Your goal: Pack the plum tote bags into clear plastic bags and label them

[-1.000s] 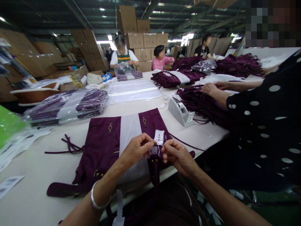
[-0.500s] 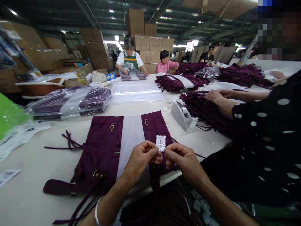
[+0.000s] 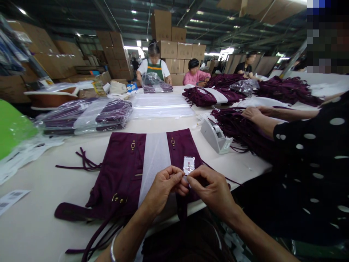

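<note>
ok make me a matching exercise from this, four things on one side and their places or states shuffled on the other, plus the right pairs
Things
1. small white packet
2. tape dispenser
3. silver bangle
4. nearest purple bag

Places and states
a. around the wrist of the left hand
b. spread out with a white strip over its middle
c. at the fingertips of both the left hand and the right hand
d. grey, standing on the table

Right pairs: 1-c, 2-d, 3-a, 4-b
</note>
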Available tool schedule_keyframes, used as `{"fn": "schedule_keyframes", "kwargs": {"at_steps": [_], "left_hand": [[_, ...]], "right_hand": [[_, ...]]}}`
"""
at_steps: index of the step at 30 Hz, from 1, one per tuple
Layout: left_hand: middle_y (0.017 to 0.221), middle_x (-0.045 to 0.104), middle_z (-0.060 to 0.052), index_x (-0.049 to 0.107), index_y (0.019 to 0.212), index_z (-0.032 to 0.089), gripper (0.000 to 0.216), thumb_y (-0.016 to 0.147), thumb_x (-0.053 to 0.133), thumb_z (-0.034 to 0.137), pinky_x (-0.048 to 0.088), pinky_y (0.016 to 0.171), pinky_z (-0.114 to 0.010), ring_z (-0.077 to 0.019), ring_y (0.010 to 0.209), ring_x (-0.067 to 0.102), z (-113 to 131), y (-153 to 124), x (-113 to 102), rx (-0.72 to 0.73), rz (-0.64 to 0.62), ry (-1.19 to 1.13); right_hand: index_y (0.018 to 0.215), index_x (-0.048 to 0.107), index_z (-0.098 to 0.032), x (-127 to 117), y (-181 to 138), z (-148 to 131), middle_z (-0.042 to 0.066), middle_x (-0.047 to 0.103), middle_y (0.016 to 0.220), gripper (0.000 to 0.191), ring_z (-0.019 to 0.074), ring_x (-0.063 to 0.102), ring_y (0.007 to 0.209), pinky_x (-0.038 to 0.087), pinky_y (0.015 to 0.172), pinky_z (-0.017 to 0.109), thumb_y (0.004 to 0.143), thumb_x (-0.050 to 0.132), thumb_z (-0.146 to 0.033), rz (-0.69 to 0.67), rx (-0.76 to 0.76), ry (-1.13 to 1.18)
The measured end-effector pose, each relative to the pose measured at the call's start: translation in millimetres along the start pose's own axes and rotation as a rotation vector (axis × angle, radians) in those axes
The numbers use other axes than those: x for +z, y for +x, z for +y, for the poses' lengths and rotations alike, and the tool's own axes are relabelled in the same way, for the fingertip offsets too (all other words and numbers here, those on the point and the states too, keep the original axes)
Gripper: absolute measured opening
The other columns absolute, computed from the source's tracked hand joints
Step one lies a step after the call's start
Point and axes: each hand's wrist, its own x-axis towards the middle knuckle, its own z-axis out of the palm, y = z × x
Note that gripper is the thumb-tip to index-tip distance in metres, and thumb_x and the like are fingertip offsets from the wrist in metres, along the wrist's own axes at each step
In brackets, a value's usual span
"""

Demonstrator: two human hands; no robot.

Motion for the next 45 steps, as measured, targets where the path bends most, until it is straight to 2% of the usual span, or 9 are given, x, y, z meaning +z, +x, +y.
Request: {"fn": "schedule_keyframes", "kwargs": {"at_steps": [10, 17, 26, 30, 32, 34, 37, 41, 45], "left_hand": [[0.067, 0.068, -0.003, 0.059, 0.082, 0.013, 0.038, 0.078, 0.077, 0.046, 0.052, 0.051, -0.020, -0.0114, 0.052, 0.064, -4, -3, 2, -0.021, -0.012, -0.012], [0.067, 0.068, -0.003, 0.059, 0.081, 0.013, 0.040, 0.077, 0.077, 0.049, 0.053, 0.053, -0.022, -0.0120, 0.053, 0.064, -3, -4, 1, 0.000, -0.001, 0.015], [0.064, 0.063, 0.002, 0.055, 0.080, 0.016, 0.031, 0.085, 0.068, 0.044, 0.055, 0.055, -0.024, -0.0123, 0.055, 0.064, -6, -7, 11, 0.131, 0.065, 0.201], [0.072, 0.067, -0.002, 0.059, 0.085, 0.016, 0.025, 0.087, 0.062, 0.041, 0.056, 0.054, -0.024, -0.0141, 0.061, 0.067, 5, 2, 10, 0.067, -0.024, 0.310], [0.097, 0.072, -0.008, 0.063, 0.105, 0.016, 0.028, 0.087, 0.060, 0.037, 0.056, 0.054, -0.024, -0.0166, 0.072, 0.070, 18, 5, 2, 0.128, -0.019, 0.463], [0.124, 0.066, -0.011, 0.058, 0.126, 0.019, 0.042, 0.087, 0.059, 0.036, 0.058, 0.055, -0.026, -0.0172, 0.079, 0.070, 34, 5, -11, 0.254, 0.088, 0.615], [0.129, 0.064, -0.010, 0.060, 0.126, 0.019, 0.042, 0.089, 0.056, 0.040, 0.060, 0.067, -0.030, -0.0181, 0.085, 0.070, 51, -2, -39, 0.371, 0.280, 0.826], [0.121, 0.069, -0.007, 0.067, 0.116, 0.020, 0.036, 0.090, 0.052, 0.041, 0.053, 0.097, -0.040, -0.0232, 0.107, 0.066, 58, -21, -85, 0.448, 0.402, 1.193], [0.120, 0.069, -0.009, 0.067, 0.113, 0.019, 0.036, 0.089, 0.051, 0.040, 0.046, 0.107, -0.046, -0.0268, 0.115, 0.062, 51, -40, -122, 0.435, 0.478, 1.428]], "right_hand": [[0.075, 0.065, -0.021, 10, 2, 3, 0.001, 0.063, 0.072, 0.015, 0.0123, 0.059, 0.065, 0.045, 0.060, 0.024, 0.090, 0.062, -0.022, 0.022, -0.166, -0.174], [0.073, 0.063, -0.020, 12, 5, 3, 0.000, 0.061, 0.071, 0.017, 0.0115, 0.058, 0.063, 0.044, 0.059, 0.023, 0.089, 0.063, -0.020, 0.008, -0.178, -0.193], [0.077, 0.063, -0.018, 11, 3, 7, 0.003, 0.060, 0.073, 0.019, 0.0137, 0.058, 0.065, 0.044, 0.061, 0.026, 0.094, 0.054, -0.019, -0.035, -0.293, -0.357], [0.081, 0.068, -0.019, -2, 10, 12, 0.003, 0.065, 0.076, 0.017, 0.0145, 0.062, 0.070, 0.048, 0.065, 0.025, 0.094, 0.058, -0.024, -0.071, -0.181, -0.182], [0.091, 0.070, -0.020, -14, 17, 16, 0.002, 0.067, 0.075, 0.011, 0.0145, 0.062, 0.067, 0.049, 0.063, 0.025, 0.092, 0.063, -0.028, -0.048, -0.021, -0.095], [0.107, 0.069, -0.019, -27, 23, 20, 0.001, 0.068, 0.075, 0.021, 0.0143, 0.060, 0.060, 0.048, 0.059, 0.026, 0.089, 0.065, -0.030, 0.049, 0.092, -0.110], [0.112, 0.067, -0.019, -37, 29, 28, 0.003, 0.070, 0.087, 0.024, 0.0145, 0.061, 0.063, 0.050, 0.064, 0.028, 0.090, 0.063, -0.030, 0.122, 0.065, -0.186], [0.109, 0.069, -0.018, -25, 45, 46, 0.008, 0.070, 0.111, 0.021, 0.0210, 0.066, 0.098, 0.049, 0.092, 0.034, 0.091, 0.060, -0.024, -0.037, -0.037, -0.326], [0.127, 0.062, -0.010, -4, 73, 66, 0.016, 0.067, 0.122, 0.048, 0.0294, 0.061, 0.114, 0.045, 0.101, 0.040, 0.084, 0.071, -0.028, -0.369, 0.020, -0.544]]}}
